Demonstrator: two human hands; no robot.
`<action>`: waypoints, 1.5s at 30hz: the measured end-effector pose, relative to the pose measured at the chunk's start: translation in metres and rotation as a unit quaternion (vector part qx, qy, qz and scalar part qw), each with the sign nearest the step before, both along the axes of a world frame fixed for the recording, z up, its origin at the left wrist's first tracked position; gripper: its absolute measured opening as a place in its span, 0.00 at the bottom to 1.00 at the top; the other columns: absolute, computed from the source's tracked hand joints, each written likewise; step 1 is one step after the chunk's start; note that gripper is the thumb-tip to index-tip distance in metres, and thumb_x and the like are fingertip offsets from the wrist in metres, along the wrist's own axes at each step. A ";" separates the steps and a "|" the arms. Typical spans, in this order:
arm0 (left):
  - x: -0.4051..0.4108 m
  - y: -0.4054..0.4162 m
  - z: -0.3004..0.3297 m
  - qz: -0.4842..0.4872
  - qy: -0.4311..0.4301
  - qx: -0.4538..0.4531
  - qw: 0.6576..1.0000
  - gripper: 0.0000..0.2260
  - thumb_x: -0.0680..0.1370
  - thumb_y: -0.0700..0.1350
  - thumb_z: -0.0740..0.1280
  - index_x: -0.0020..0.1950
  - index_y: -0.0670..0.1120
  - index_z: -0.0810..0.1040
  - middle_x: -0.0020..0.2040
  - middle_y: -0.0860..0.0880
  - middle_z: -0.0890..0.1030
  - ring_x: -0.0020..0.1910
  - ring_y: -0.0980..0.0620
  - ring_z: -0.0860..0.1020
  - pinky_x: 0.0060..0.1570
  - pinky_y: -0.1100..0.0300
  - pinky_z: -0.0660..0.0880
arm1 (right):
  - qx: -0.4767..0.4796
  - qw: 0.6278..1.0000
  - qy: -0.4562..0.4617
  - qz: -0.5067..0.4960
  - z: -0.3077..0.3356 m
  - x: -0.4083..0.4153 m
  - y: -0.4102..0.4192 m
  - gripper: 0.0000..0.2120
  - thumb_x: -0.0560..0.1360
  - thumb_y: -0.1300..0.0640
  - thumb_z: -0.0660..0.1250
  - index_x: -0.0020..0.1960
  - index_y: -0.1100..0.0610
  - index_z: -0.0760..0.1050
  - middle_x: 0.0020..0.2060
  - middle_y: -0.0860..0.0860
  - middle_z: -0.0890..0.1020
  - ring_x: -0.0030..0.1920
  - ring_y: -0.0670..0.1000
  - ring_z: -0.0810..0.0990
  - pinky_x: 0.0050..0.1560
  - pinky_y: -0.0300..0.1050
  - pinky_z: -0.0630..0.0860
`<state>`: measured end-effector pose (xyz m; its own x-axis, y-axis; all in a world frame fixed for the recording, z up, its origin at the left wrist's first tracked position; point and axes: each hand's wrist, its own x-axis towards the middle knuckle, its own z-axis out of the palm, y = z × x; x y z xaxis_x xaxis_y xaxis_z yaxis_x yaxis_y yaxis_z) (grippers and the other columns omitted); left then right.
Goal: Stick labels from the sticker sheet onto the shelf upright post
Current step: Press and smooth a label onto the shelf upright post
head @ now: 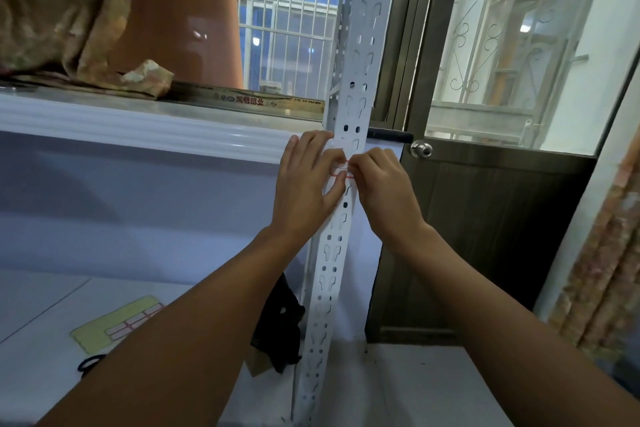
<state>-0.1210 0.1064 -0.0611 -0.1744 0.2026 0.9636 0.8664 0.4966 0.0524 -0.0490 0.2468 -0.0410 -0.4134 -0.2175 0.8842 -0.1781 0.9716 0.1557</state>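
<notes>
Label (342,170), white with red border, held flat against the front face of the post (349,107), between both hands, so as to sit straight before pressing. Left hand (308,184) on the post's left edge, fingers (313,146) stretched and a little spread, thumb pressing the label. Right hand (381,184) with fingers curled, tips pinching or pushing the label's right end; cannot tell which. Sticker sheet (117,321) lying on the floor, well apart, left within reach for later. Counted: one post, one label at the post, one sheet, two hands.
</notes>
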 end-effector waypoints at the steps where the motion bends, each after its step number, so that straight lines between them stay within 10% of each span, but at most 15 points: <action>1: 0.000 0.000 0.000 0.000 0.003 0.003 1.000 0.11 0.81 0.50 0.62 0.58 0.46 0.78 0.67 0.46 0.75 0.71 0.45 0.70 0.77 0.44 0.58 | 0.006 1.000 0.002 -0.001 -0.001 -0.001 0.001 0.08 0.74 0.70 0.70 0.51 0.63 0.78 0.45 0.56 0.79 0.45 0.56 0.75 0.43 0.53 0.76; 16: 0.009 0.006 0.007 -0.002 -0.031 0.065 0.997 0.07 0.80 0.49 0.65 0.52 0.46 0.76 0.59 0.49 0.78 0.65 0.49 0.74 0.77 0.52 0.58 | -0.122 0.989 -0.058 0.062 0.001 -0.001 -0.002 0.05 0.80 0.59 0.66 0.50 0.61 0.77 0.43 0.53 0.78 0.45 0.50 0.73 0.44 0.32 0.64; 45: 0.012 0.003 0.014 -0.040 -0.062 0.104 0.992 0.11 0.76 0.46 0.71 0.40 0.50 0.69 0.55 0.52 0.78 0.63 0.52 0.74 0.68 0.58 0.57 | -0.027 0.999 -0.023 0.027 0.002 -0.006 0.020 0.06 0.76 0.61 0.69 0.44 0.61 0.73 0.40 0.53 0.74 0.41 0.52 0.71 0.43 0.48 0.72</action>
<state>-0.1088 0.1097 -0.0472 -0.2849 0.0201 0.9583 0.8831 0.3942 0.2543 -0.0546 0.2669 -0.0389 -0.4435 -0.1941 0.8750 -0.2368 0.9670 0.0945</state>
